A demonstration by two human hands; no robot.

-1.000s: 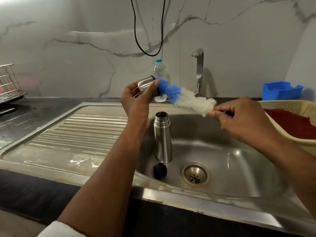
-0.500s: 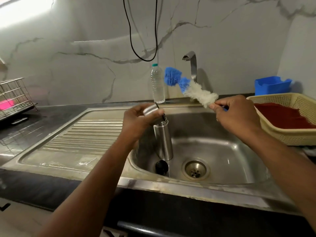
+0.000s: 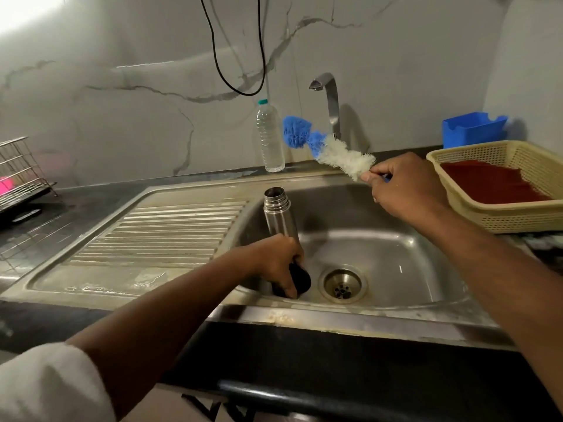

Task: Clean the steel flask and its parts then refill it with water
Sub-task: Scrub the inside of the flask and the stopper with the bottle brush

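Steel flask (image 3: 278, 214) stands upright and uncapped in the sink basin (image 3: 396, 254), just behind the left hand (image 3: 275, 263). That hand has dropped from chest height, where it held the small steel cup a second ago, down to the basin floor; its fingers (image 3: 289, 287) now curl around the black stopper (image 3: 300, 280) lying beside the drain (image 3: 342, 284). The cup itself is no longer in sight, perhaps hidden under the hand. Off to the right and higher, the right hand (image 3: 402, 187) pinches the handle of the blue-and-white bottle brush (image 3: 329, 150), bristles lifted clear toward the tap (image 3: 330, 102). I'd judge the cup scrubbed and the stopper next in line, with the flask body and the refill not yet done.
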